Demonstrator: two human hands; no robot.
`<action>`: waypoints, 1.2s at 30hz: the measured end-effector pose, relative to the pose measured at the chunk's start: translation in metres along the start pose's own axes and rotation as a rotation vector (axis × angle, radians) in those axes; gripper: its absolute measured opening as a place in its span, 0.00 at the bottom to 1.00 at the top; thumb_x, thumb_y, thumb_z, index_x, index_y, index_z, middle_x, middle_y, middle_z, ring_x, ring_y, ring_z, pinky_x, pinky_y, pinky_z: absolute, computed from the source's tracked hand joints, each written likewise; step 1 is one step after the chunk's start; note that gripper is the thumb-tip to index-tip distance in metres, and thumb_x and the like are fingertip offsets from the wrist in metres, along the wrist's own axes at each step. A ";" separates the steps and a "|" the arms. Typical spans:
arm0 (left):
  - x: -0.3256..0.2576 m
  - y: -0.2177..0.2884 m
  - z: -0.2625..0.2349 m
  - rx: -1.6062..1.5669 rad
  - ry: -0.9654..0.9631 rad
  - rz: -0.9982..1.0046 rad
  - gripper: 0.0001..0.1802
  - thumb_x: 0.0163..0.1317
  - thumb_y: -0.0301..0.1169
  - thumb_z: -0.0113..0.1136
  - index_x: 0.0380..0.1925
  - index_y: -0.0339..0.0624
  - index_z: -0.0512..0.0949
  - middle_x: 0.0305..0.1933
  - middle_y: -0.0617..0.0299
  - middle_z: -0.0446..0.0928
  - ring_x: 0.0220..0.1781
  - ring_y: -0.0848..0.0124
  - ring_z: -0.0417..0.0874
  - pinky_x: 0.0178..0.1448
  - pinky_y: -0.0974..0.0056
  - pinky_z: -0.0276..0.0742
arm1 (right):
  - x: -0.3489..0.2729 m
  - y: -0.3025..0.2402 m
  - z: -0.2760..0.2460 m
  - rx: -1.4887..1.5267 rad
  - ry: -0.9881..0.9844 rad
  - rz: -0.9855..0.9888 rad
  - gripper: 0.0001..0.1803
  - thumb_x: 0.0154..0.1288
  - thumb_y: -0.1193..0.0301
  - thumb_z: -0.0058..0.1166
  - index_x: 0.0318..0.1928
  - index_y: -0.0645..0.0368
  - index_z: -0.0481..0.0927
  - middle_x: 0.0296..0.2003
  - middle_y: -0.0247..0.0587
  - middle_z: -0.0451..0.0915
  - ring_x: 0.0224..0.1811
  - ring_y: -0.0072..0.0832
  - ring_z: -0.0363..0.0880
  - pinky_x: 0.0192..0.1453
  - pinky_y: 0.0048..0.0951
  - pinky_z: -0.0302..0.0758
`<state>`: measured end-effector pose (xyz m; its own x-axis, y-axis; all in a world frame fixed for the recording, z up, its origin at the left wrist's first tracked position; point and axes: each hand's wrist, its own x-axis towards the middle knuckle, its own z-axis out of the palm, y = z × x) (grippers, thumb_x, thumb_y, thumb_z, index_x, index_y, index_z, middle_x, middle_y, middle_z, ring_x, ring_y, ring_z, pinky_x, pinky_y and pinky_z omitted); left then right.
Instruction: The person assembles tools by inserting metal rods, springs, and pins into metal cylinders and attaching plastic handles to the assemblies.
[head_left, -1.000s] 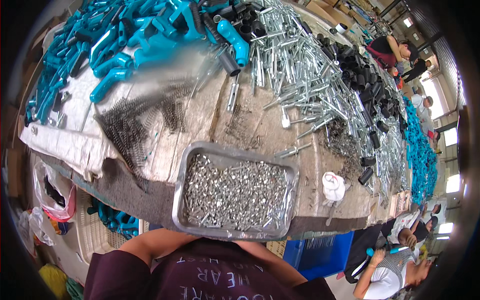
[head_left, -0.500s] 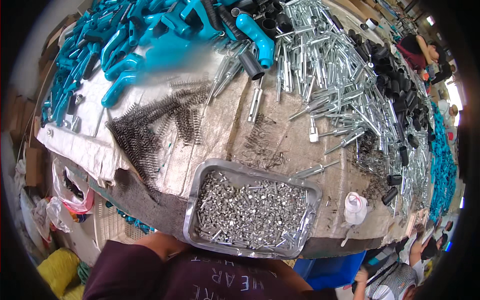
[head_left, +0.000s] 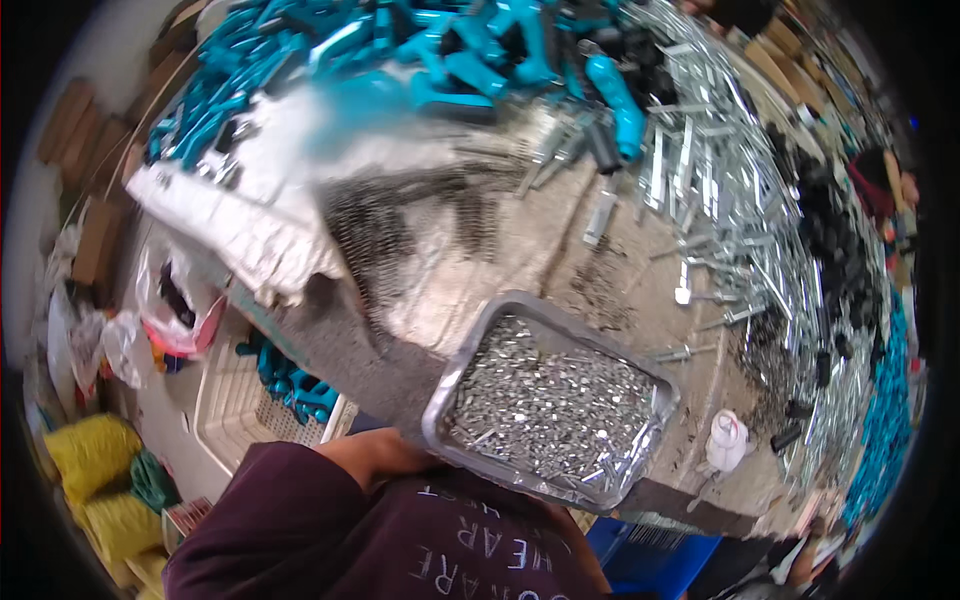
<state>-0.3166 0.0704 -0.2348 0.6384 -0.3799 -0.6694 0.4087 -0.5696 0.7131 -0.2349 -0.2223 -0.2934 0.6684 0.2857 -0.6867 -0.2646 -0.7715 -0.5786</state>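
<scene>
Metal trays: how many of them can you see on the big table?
1: the metal tray, holding small metal pins, at the near edge of the table. Others could be hidden under the teal parts.

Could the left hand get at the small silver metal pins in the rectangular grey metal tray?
Probably yes: the pins lie uncovered in the open tray, and the bare left forearm is close by, though the hand itself is hidden.

Left forearm (head_left: 372,455) bare, angled inward, (both grips hidden)
</scene>
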 end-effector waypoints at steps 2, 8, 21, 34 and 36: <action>-0.049 0.138 -0.062 -1.037 -0.046 -0.155 0.21 0.71 0.37 0.53 0.59 0.39 0.76 0.60 0.50 0.78 0.61 0.58 0.78 0.68 0.59 0.71 | -0.021 0.039 -0.009 -0.105 -0.081 -0.002 0.27 0.75 0.53 0.41 0.60 0.59 0.77 0.62 0.53 0.76 0.67 0.46 0.70 0.72 0.44 0.63; 0.002 0.071 0.002 0.091 0.449 0.461 0.18 0.58 0.35 0.63 0.48 0.43 0.83 0.49 0.54 0.83 0.47 0.59 0.85 0.53 0.58 0.80 | -0.027 0.002 0.004 -0.085 -0.198 -0.081 0.23 0.72 0.60 0.46 0.57 0.63 0.77 0.56 0.49 0.78 0.59 0.40 0.73 0.66 0.38 0.66; -0.112 0.040 -0.024 -0.023 0.902 0.805 0.12 0.46 0.38 0.72 0.23 0.49 0.78 0.20 0.62 0.75 0.21 0.58 0.78 0.26 0.58 0.72 | 0.019 -0.094 0.060 -0.135 0.026 -0.654 0.21 0.68 0.67 0.53 0.57 0.65 0.76 0.49 0.47 0.81 0.54 0.33 0.77 0.62 0.30 0.70; -0.289 -0.114 -0.121 -0.199 1.293 0.361 0.25 0.61 0.50 0.62 0.37 0.36 0.77 0.30 0.59 0.77 0.28 0.73 0.77 0.31 0.70 0.69 | -0.093 -0.145 -0.010 -0.080 -0.467 -0.257 0.22 0.74 0.60 0.52 0.61 0.60 0.77 0.52 0.47 0.83 0.54 0.34 0.82 0.60 0.32 0.75; -0.276 -0.172 -0.126 -0.269 1.272 0.178 0.17 0.60 0.41 0.63 0.36 0.37 0.78 0.30 0.58 0.78 0.30 0.72 0.77 0.36 0.68 0.72 | -0.122 -0.151 -0.050 -0.076 -0.599 -0.373 0.20 0.73 0.62 0.53 0.60 0.56 0.79 0.51 0.45 0.84 0.51 0.33 0.83 0.57 0.32 0.77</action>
<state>-0.4811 0.3655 -0.1463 0.8013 0.5983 -0.0046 0.2776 -0.3651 0.8886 -0.2417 -0.1689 -0.1000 0.2016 0.7852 -0.5855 -0.0288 -0.5927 -0.8049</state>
